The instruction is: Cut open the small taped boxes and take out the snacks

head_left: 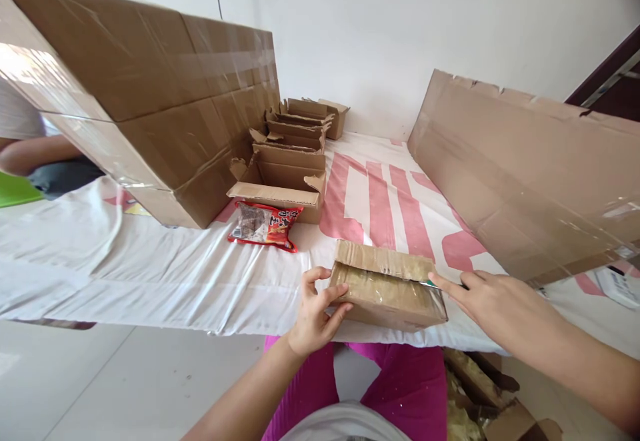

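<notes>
The small brown cardboard box (385,308), oblong and wrapped in clear, glossy tape, lay at the near edge of the table, on the white cloth with pink markings (170,261). Its far flap (385,258) stood slightly raised, with a dark slit between it and the near part of the top.

The left hand (320,314) held the box by its left end, fingers spread a little, one on the top and the thumb against the near face. The right hand (487,298) was closed around a thin tool with a green part (429,284), mostly hidden by the fingers, its tip at the slit's right end.

The box was probably light, though its contents were out of sight, so the weight could not be told. Its walls looked fairly stiff at the corners, while the flap seemed bendy and its edge likely to tear. The taped faces would probably have been slippery under fingertips. The left corner looked the surest hold, well apart from the tool; the lower side walls looked firmer than the flap. A red-and-clear plastic packet (265,226) lay farther left.
</notes>
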A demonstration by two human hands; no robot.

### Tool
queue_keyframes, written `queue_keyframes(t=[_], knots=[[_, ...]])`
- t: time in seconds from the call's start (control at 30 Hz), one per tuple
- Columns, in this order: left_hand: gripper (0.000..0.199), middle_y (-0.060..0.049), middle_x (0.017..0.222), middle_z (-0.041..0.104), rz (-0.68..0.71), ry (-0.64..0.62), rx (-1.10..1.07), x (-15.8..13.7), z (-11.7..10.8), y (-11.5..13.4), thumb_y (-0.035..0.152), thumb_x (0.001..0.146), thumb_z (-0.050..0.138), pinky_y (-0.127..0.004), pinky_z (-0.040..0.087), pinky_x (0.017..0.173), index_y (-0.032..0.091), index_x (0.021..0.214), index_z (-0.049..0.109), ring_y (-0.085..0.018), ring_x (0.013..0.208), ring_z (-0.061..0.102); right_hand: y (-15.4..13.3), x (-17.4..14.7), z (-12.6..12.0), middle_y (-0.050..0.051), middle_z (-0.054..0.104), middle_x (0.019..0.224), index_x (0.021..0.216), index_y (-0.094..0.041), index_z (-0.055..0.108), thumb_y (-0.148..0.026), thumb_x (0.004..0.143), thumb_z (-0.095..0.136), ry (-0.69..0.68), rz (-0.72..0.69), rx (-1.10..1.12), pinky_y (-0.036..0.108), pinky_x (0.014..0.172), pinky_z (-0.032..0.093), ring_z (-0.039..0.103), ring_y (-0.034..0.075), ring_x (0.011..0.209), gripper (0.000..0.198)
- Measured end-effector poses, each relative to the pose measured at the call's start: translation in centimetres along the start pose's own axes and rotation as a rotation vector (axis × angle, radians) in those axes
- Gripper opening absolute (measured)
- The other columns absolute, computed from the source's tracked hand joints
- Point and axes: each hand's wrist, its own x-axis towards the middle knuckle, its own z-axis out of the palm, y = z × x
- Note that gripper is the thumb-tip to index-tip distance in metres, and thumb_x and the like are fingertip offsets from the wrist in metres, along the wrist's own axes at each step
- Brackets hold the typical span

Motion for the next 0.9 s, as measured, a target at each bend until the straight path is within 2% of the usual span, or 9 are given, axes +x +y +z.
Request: queue_keyframes(t=[0.2, 0.27, 0.33, 0.4, 0.5, 0.6, 0.67, 0.8, 0.9], knots=[[0.026, -0.009, 0.113, 0.041, -0.02, 0.012, -0.009, -0.1, 0.0, 0.1, 0.021, 0.085, 0.062, -0.042, 0.051, 0.092, 0.022, 0.111, 0.056, -0.023, 0.113, 0.047, 1.4, -1.7, 0.6, 0.004, 0.07, 0.086, 0.136, -0.03, 0.054, -0.029, 0.098, 0.044, 0.02, 0.133, 0.176, 0.027, 0.054, 0.044, 0.063, 0.016, 0.062, 0.04], [0.027, -0.009, 0.114, 0.04, -0.017, 0.005, -0.013, -0.1, 0.0, 0.2, 0.019, 0.086, 0.062, -0.041, 0.05, 0.092, 0.022, 0.112, 0.055, -0.023, 0.113, 0.046, 1.8, -2.0, 0.6, 0.004, 0.073, 0.096, 0.138, -0.031, 0.052, -0.033, 0.099, 0.042, 0.027, 0.186, 0.275, 0.029, 0.06, 0.05, 0.068, 0.018, 0.071, 0.04], [0.028, -0.009, 0.115, 0.04, -0.025, -0.007, -0.019, -0.1, -0.1, 0.2, 0.018, 0.086, 0.061, -0.04, 0.05, 0.092, 0.022, 0.113, 0.054, -0.023, 0.113, 0.045, 2.2, -2.3, 0.7, 0.003, 0.072, 0.111, 0.139, -0.032, 0.05, -0.034, 0.099, 0.042, 0.01, 0.197, 0.426, 0.031, 0.074, 0.055, 0.071, 0.02, 0.088, 0.041], [0.029, -0.009, 0.115, 0.04, -0.043, -0.022, -0.021, -0.1, -0.1, 0.4, 0.018, 0.087, 0.06, -0.039, 0.05, 0.091, 0.023, 0.115, 0.053, -0.023, 0.112, 0.046, 2.5, -2.7, 0.8, 0.002, 0.068, 0.123, 0.139, -0.032, 0.05, -0.034, 0.099, 0.044, -0.016, 0.187, 0.573, 0.032, 0.087, 0.055, 0.068, 0.021, 0.104, 0.041], [0.043, -0.01, 0.115, 0.044, -0.112, -0.028, -0.044, -0.2, -0.1, 0.5, 0.018, 0.089, 0.059, -0.039, 0.049, 0.09, 0.025, 0.129, 0.044, -0.022, 0.109, 0.049, 2.8, -3.5, 1.9, 0.004, 0.068, 0.124, 0.137, -0.03, 0.053, -0.037, 0.098, 0.045, 0.042, 0.303, 0.684, 0.031, 0.083, 0.056, 0.068, 0.022, 0.105, 0.041], [0.056, -0.012, 0.119, 0.046, -0.245, -0.053, -0.094, -0.3, -0.2, 0.6, 0.028, 0.09, 0.058, -0.039, 0.048, 0.089, 0.024, 0.14, 0.032, -0.023, 0.109, 0.05, 2.7, -4.0, 4.5, 0.007, 0.07, 0.119, 0.134, -0.026, 0.055, -0.041, 0.097, 0.043, 0.166, 0.542, 0.641, 0.031, 0.074, 0.057, 0.069, 0.024, 0.102, 0.042], [0.055, -0.012, 0.121, 0.047, -0.309, -0.092, -0.132, -0.3, -0.3, 0.7, 0.036, 0.091, 0.058, -0.04, 0.047, 0.09, 0.024, 0.139, 0.033, -0.025, 0.111, 0.05, 2.3, -4.1, 7.0, 0.008, 0.07, 0.116, 0.131, -0.026, 0.057, -0.044, 0.096, 0.043, 0.169, 0.64, 0.554, 0.034, 0.075, 0.056, 0.068, 0.026, 0.102, 0.043], [0.049, -0.011, 0.12, 0.048, -0.333, -0.101, -0.187, -0.5, -0.5, 0.8, 0.041, 0.093, 0.053, -0.04, 0.045, 0.092, 0.024, 0.136, 0.037, -0.025, 0.112, 0.049, 0.3, -4.2, 12.8, 0.01, 0.069, 0.1, 0.125, -0.022, 0.062, -0.044, 0.093, 0.043, -0.032, 0.679, 0.479, 0.039, 0.075, 0.054, 0.068, 0.027, 0.09, 0.043], [0.048, -0.011, 0.117, 0.048, -0.338, -0.088, -0.205, -1.0, -0.5, 0.5, 0.04, 0.093, 0.052, -0.04, 0.045, 0.09, 0.024, 0.135, 0.035, -0.023, 0.106, 0.05, -1.4, -4.7, 16.3, 0.01, 0.067, 0.091, 0.118, -0.019, 0.066, -0.033, 0.088, 0.046, -0.144, 0.612, 0.508, 0.036, 0.075, 0.052, 0.066, 0.025, 0.086, 0.038]])
